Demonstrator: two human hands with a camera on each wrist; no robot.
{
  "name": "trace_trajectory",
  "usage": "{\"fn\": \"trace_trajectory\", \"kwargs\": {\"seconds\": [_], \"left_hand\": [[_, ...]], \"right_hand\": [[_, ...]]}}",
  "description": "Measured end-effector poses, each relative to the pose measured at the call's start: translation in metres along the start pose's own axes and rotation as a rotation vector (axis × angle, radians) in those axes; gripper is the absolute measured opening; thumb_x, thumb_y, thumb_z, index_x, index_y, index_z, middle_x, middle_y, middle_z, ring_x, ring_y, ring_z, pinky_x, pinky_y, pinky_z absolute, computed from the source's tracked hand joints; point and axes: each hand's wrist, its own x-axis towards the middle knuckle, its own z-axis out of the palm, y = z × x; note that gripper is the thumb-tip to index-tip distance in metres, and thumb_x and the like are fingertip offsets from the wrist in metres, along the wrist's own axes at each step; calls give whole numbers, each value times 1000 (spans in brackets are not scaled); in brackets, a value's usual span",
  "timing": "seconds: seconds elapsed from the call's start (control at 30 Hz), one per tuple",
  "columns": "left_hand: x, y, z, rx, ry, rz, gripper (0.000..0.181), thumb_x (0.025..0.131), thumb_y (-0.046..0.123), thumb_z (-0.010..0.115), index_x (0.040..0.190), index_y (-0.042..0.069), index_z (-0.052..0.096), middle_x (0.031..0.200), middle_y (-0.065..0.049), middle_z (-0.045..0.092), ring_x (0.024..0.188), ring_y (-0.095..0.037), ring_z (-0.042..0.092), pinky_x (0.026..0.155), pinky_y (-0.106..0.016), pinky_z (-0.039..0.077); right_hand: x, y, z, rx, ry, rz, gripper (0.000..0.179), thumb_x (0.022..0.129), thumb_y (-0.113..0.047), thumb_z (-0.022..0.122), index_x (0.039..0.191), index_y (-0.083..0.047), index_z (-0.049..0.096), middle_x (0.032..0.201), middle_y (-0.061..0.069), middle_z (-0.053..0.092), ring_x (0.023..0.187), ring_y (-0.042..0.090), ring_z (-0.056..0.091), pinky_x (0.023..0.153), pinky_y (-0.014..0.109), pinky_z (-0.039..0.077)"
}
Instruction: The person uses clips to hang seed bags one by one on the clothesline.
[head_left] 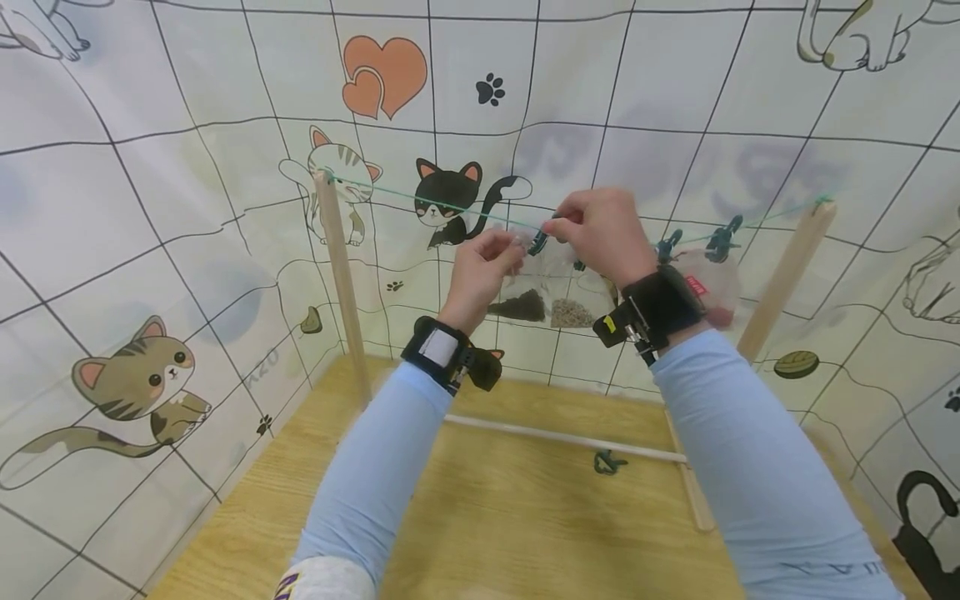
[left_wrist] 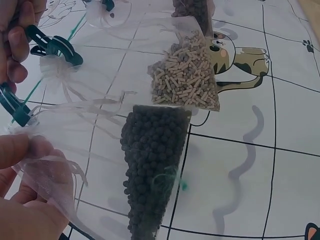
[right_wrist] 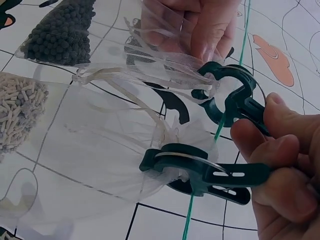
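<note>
My left hand (head_left: 480,271) pinches the gathered top of a sheer drawstring bag (left_wrist: 55,182) that holds dark round pellets (left_wrist: 155,155). Between thumb and fingers, my right hand (head_left: 603,233) grips the handles of a dark green spring clip (right_wrist: 243,97). In the right wrist view the clip's jaws are at the bag's neck, beside the green line (right_wrist: 216,135). Just beside it, a second green clip (right_wrist: 185,162) is on the line with the neck of another sheer bag, which contains pale stick-like pellets (left_wrist: 185,75).
The line runs between a left wooden post (head_left: 341,283) and a right wooden post (head_left: 787,275). Toward the right post, another clip (head_left: 723,239) is on it above a bag (head_left: 705,283) with a red label. A loose green clip (head_left: 607,462) lies on the wooden tabletop (head_left: 510,517) near a white rod (head_left: 562,437).
</note>
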Motion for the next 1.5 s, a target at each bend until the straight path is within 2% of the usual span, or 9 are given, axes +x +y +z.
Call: {"fn": "trace_trajectory", "kwargs": {"seconds": [0.1, 0.3, 0.53, 0.7, 0.83, 1.03, 1.13, 1.3, 1.5], "left_hand": [[-1, -1, 0, -10, -13, 5, 14, 101, 10, 67, 113, 3, 71, 102, -16, 70, 82, -15, 61, 75, -28, 51], [-1, -2, -2, -38, -34, 6, 18, 101, 6, 65, 115, -4, 69, 99, -17, 69, 81, -16, 61, 81, -34, 54], [0, -1, -1, -56, -49, 28, 13, 102, 2, 62, 112, -2, 69, 99, -14, 71, 81, -15, 62, 77, -25, 54], [0, 0, -1, -66, -42, 19, 13, 101, 1, 63, 112, -2, 69, 93, -5, 69, 80, -15, 62, 76, -25, 54], [0, 0, -2, -76, -42, 0, 13, 101, 2, 63, 112, -3, 68, 95, -4, 65, 80, -16, 63, 78, -28, 56], [0, -2, -5, -102, -30, -33, 14, 102, 4, 63, 113, -1, 70, 99, -5, 66, 81, -16, 64, 83, -31, 57], [0, -1, -5, -104, -30, -49, 15, 102, 7, 64, 114, 0, 71, 99, -5, 68, 81, -16, 65, 85, -31, 56], [-1, -2, -5, -48, -49, -57, 16, 102, 8, 64, 113, 0, 72, 103, -7, 69, 83, -17, 66, 84, -31, 57], [-3, -7, -8, 58, -84, -87, 16, 102, 8, 64, 114, 1, 70, 103, -10, 71, 89, -18, 68, 86, -32, 57]], "right_hand": [[1, -1, 2, -14, -5, -11, 19, 99, -16, 71, 99, 1, 78, 88, 17, 75, 72, 29, 64, 62, 30, 45], [3, -4, 7, -24, 14, -7, 19, 100, -15, 70, 97, 2, 79, 85, 17, 74, 70, 29, 61, 62, 32, 44], [6, -7, 8, -49, 7, 5, 20, 101, -15, 67, 98, 1, 79, 86, 17, 75, 70, 29, 60, 61, 32, 41], [6, -10, 8, -22, -34, 25, 21, 102, -15, 66, 101, 1, 79, 87, 18, 75, 64, 24, 59, 57, 28, 42], [6, -12, 7, 17, -66, 49, 21, 102, -16, 66, 103, 1, 79, 84, 16, 74, 56, 21, 59, 51, 25, 41], [7, -13, 2, 93, -195, 156, 27, 100, -25, 69, 113, -2, 75, 68, 9, 70, 53, 20, 58, 49, 26, 38], [7, -13, -1, 122, -241, 211, 30, 100, -29, 69, 115, -4, 74, 68, 7, 70, 51, 17, 54, 47, 26, 37], [5, -14, -4, 133, -285, 256, 30, 99, -31, 69, 113, -5, 72, 66, 7, 68, 50, 18, 51, 46, 28, 34], [4, -13, -3, 161, -344, 265, 28, 99, -25, 70, 117, -3, 70, 65, 7, 66, 49, 16, 51, 49, 27, 40]]}}
